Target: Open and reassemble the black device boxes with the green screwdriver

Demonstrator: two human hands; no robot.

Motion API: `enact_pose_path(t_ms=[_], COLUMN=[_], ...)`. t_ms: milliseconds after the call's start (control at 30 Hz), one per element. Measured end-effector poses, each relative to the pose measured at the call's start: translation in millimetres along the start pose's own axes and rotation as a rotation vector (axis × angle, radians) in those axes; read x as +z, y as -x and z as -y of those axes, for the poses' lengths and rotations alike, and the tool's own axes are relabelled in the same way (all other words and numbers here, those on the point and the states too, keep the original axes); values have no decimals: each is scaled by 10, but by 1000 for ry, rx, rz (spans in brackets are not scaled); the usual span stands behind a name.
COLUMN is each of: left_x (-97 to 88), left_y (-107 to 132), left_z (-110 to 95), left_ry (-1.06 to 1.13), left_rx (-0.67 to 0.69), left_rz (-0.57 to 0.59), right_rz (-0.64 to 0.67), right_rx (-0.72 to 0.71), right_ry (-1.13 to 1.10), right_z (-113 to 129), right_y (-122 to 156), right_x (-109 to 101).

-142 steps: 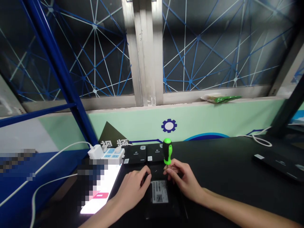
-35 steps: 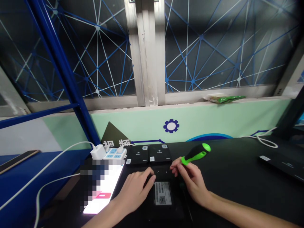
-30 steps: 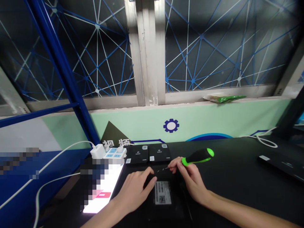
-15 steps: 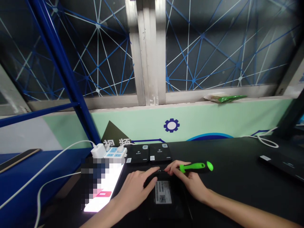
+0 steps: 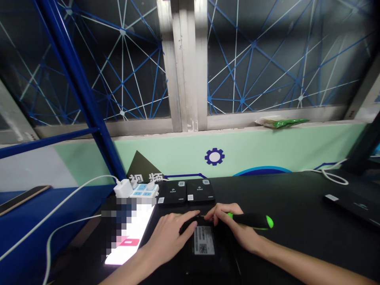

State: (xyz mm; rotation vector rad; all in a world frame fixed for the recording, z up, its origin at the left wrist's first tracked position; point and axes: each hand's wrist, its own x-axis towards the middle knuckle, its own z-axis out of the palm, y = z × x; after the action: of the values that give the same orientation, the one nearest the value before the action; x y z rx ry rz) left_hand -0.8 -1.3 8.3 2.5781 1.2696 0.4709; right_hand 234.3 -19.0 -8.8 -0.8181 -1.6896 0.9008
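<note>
A black flat device (image 5: 208, 265) with a white printed label (image 5: 204, 240) lies before me on the dark table. My left hand (image 5: 170, 233) rests over its left side, index finger and thumb stretched out and apart. My right hand (image 5: 230, 219) is closed around a screwdriver (image 5: 252, 221) with a black and green handle. The screwdriver lies nearly level, its handle pointing right and its thin shaft reaching toward my left index fingertip. What the tip touches is too small to make out.
Two black boxes (image 5: 200, 190) sit side by side behind my hands. To their left is a white power strip (image 5: 145, 190) with plugs and cables. A lit screen (image 5: 130, 237) lies left of my left hand. Another black device (image 5: 353, 208) lies far right, near a white cable (image 5: 335, 179).
The screwdriver handle has turned in my right hand, now showing more black, and its end has dropped slightly to the right. My left hand has barely moved.
</note>
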Motion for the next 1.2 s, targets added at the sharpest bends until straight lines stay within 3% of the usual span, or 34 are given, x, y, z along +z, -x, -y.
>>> enact_pose_path(t_ms=[767,1033,1200], left_x=[-32,-11,-21], left_y=[-11,4,-9], left_z=[-28,-14,-25], left_ry=[58,-22,-133], left_rx=[35,-23,-129], left_rz=[7,9,-65], right_rz=[18,-62,-156], right_rx=[-13,1,76], right_ry=[-20,-27,-152], right_z=[8,-51,-54], right_y=[1,20,-16], right_x=[-14,-26,-6])
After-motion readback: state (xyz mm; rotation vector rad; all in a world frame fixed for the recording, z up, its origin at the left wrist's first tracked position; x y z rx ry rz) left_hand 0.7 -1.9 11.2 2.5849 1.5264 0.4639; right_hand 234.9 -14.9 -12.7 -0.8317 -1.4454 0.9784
